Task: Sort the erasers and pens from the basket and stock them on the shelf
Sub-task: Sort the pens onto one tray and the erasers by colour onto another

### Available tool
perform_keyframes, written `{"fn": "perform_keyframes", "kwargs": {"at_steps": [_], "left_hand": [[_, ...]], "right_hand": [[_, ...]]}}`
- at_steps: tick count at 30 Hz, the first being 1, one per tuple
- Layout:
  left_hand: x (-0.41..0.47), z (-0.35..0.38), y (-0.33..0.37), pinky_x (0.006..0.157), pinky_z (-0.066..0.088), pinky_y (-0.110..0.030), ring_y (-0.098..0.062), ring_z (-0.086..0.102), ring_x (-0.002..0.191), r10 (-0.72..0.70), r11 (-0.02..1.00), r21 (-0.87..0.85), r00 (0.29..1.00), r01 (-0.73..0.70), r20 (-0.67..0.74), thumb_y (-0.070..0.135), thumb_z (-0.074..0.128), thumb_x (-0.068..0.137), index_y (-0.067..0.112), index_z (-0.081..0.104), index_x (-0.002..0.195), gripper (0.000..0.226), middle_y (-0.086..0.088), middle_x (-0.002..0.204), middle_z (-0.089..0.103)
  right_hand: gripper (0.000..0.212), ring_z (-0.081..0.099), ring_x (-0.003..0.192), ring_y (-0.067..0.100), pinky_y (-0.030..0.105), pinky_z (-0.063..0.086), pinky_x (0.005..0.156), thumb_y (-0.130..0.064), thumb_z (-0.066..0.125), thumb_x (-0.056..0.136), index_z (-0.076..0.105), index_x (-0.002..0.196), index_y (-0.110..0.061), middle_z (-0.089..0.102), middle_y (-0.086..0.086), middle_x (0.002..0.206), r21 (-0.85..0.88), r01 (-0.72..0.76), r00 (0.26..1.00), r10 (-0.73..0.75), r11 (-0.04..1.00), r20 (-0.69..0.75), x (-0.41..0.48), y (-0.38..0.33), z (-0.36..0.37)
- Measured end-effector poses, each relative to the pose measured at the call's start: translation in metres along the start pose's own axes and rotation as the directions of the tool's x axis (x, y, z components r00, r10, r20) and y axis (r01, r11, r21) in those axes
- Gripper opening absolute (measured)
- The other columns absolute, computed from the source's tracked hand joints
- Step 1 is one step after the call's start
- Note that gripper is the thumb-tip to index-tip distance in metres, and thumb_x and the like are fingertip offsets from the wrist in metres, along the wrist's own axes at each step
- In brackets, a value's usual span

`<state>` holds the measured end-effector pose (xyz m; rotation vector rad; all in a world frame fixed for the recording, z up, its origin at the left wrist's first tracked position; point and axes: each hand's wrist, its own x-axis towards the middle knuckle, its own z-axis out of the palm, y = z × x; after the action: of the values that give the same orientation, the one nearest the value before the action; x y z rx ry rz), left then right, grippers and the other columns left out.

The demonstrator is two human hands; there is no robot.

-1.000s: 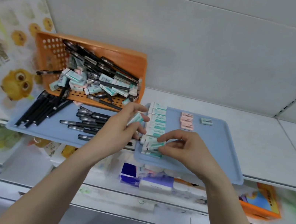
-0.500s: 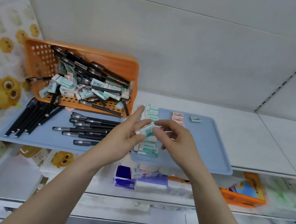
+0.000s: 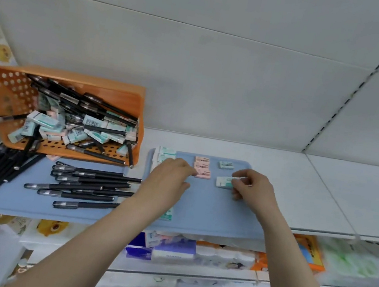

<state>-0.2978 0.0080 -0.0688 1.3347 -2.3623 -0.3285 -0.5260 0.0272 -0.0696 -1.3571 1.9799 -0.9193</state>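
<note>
**Loose stock waiting to slide while one eraser is being placed**

At the far left the basket [image 3: 6,87] is leaning tipped toward the person, its mouth opening onto the left tray [image 3: 25,203]. Pens [image 3: 105,105] and erasers [image 3: 43,119] are lying heaped inside, and several pens are poking over the low rim. A knock from a forearm could be sending that heap sliding out.

On the left tray the sorted pens [image 3: 92,186] are lying loose in two groups. Being round, they could be rolling off the front. Both trays also appear to be jutting past the shelf [image 3: 301,185] edge, so weight near the front might be tipping one.

The left hand [image 3: 170,180] is hovering palm down with fingers curled over the green column [image 3: 167,151] at the left edge of the right tray [image 3: 210,211], hiding most of it. I cannot tell whether it is holding anything. Its fingertips are sitting just beside the pinks [image 3: 202,167], and a drag there could be skewing either row.

Further right, the right hand [image 3: 254,188] is pinching one end of an eraser [image 3: 223,181] between thumb and fingers. The eraser appears to be lying on the right tray just below a lone green one [image 3: 226,165]. Letting go askew would be starting a crooked column.

That eraser is showing as a small white block in a pale green sleeve, lying flat with its long side across and its print too blurred to read.
</note>
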Motion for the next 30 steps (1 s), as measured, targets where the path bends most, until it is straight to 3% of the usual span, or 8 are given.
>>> {"fn": "perform_keyframes", "kwargs": {"at_steps": [2,4,13,16,19,23,26,30], "left_hand": [[0.002,0.003,-0.005,0.099,0.040,-0.038,-0.027,0.051,0.112,-0.009,0.990,0.139,0.999,0.016,-0.052,0.018,0.064,0.089,0.019,0.064,0.122,0.033,-0.001,0.120,0.061],[-0.005,0.002,-0.014,0.085,0.051,-0.041,-0.032,0.057,0.099,-0.040,0.978,0.194,0.987,0.070,-0.155,0.014,0.075,0.078,0.013,0.071,0.106,0.028,-0.005,0.106,0.067],[-0.036,0.008,-0.030,0.078,0.052,-0.038,-0.028,0.058,0.090,-0.113,0.959,0.244,0.984,0.143,-0.135,0.011,0.069,0.082,0.012,0.068,0.096,0.014,-0.007,0.105,0.064],[-0.036,0.006,-0.031,0.090,0.047,-0.038,-0.027,0.053,0.105,-0.090,0.964,0.238,0.988,0.118,-0.126,0.019,0.054,0.094,0.013,0.064,0.112,0.021,-0.005,0.120,0.058],[-0.038,0.005,-0.033,0.090,0.049,-0.040,-0.029,0.054,0.106,-0.080,0.963,0.247,0.988,0.111,-0.130,0.019,0.057,0.093,0.010,0.065,0.113,0.023,-0.007,0.120,0.059],[-0.045,-0.001,-0.039,0.069,0.057,-0.041,-0.026,0.061,0.091,-0.068,0.978,0.186,0.987,0.094,-0.143,0.003,0.076,0.072,0.011,0.071,0.097,0.026,-0.005,0.103,0.066],[-0.060,-0.024,-0.043,0.064,0.055,-0.035,-0.021,0.062,0.081,-0.029,0.995,0.082,0.968,0.051,-0.250,0.006,0.073,0.078,0.014,0.071,0.096,0.020,0.000,0.092,0.065],[-0.088,-0.061,-0.086,0.073,0.051,-0.028,-0.017,0.061,0.086,-0.152,0.987,-0.021,0.894,0.158,-0.422,0.014,0.064,0.090,0.016,0.069,0.106,0.016,0.001,0.098,0.064]], "right_hand": [[0.014,0.067,0.060,0.015,0.023,0.054,0.064,-0.014,0.073,0.080,0.070,0.093,-0.018,0.067,0.000,0.075,-0.005,0.046,0.999,-0.046,0.999,0.029,0.000,-0.005,0.001],[0.015,0.067,0.058,0.011,0.020,0.051,0.059,-0.015,0.074,0.080,0.070,0.094,-0.020,0.066,0.000,0.078,0.088,0.106,0.994,-0.106,0.990,-0.006,0.000,-0.015,0.000],[0.019,0.071,0.066,0.015,0.042,0.056,0.076,-0.006,0.071,0.084,0.070,0.100,-0.016,0.065,0.010,0.090,0.378,0.148,0.953,-0.234,0.914,0.192,0.027,-0.074,0.070],[0.020,0.067,0.069,0.012,0.024,0.056,0.068,-0.013,0.072,0.085,0.071,0.104,-0.013,0.067,0.005,0.091,0.147,0.243,0.935,-0.272,0.959,0.230,0.041,-0.079,0.095],[0.024,0.063,0.083,0.014,0.029,0.053,0.080,-0.022,0.071,0.086,0.072,0.109,-0.015,0.067,0.003,0.104,-0.080,0.319,0.917,-0.287,0.944,0.276,0.047,-0.078,0.105],[0.023,0.062,0.076,0.014,0.032,0.049,0.083,-0.022,0.070,0.087,0.070,0.109,-0.020,0.064,0.002,0.099,-0.156,0.415,0.904,-0.387,0.897,0.181,0.042,-0.084,0.103],[0.013,0.058,0.068,0.003,0.028,0.050,0.074,-0.019,0.067,0.088,0.068,0.097,-0.028,0.064,-0.011,0.084,-0.107,0.510,0.860,-0.509,0.854,0.034,0.019,-0.100,0.094],[0.028,0.059,0.071,0.004,0.026,0.047,0.070,-0.010,0.065,0.086,0.065,0.101,-0.033,0.063,-0.015,0.089,-0.198,0.710,0.700,-0.649,0.675,0.297,-0.020,-0.126,0.098]]}}
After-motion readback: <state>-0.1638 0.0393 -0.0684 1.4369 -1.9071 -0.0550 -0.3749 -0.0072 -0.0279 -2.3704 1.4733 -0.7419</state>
